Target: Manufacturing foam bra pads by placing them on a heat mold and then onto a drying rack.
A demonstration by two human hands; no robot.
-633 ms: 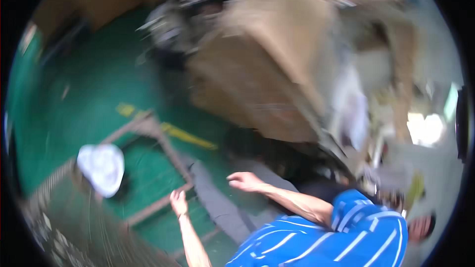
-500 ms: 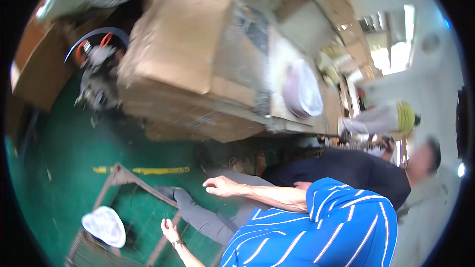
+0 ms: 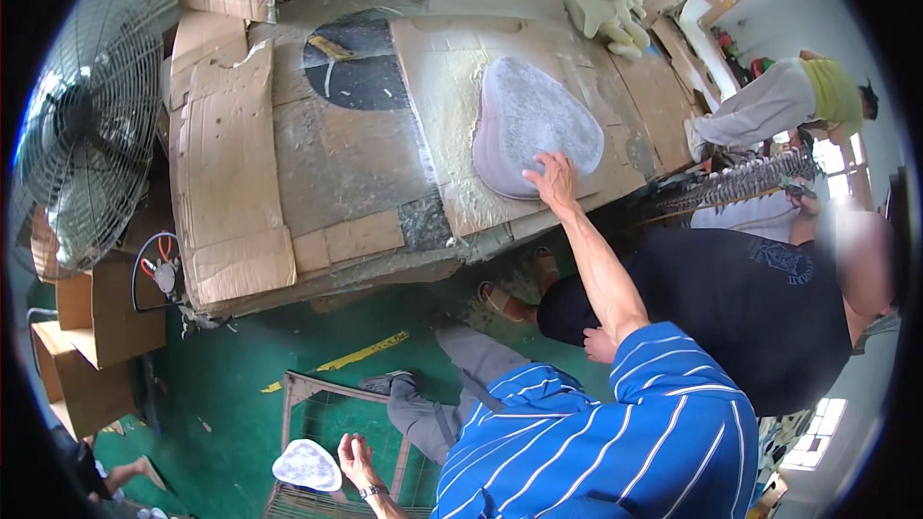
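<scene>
A stack of flat, rounded-triangular grey-white pieces (image 3: 543,111) with pale mauve sides lies on the cardboard-covered table. My right hand (image 3: 556,181) reaches over its near edge, with thumb and bent fingers apart at the top piece. Whether it grips that piece, I cannot tell; nothing is lifted. Low on the left, my left hand (image 3: 356,461), with a watch at the wrist, is raised with its fingers apart and empty. Close beside it, a similar white piece (image 3: 307,465) rests on a wire-mesh rack with a metal frame (image 3: 286,420).
Cardboard sheets (image 3: 231,173) cover the table, with a dark round patch (image 3: 336,62) on it. A large fan (image 3: 87,115) and open cartons (image 3: 111,312) are at left. A person in black (image 3: 735,312) is close at right; another in yellow (image 3: 835,91) bends farther back.
My view has swung toward the table. My right hand has gone from mid-air to the stack's near edge. My left hand now appears closer to the white piece on the rack.
</scene>
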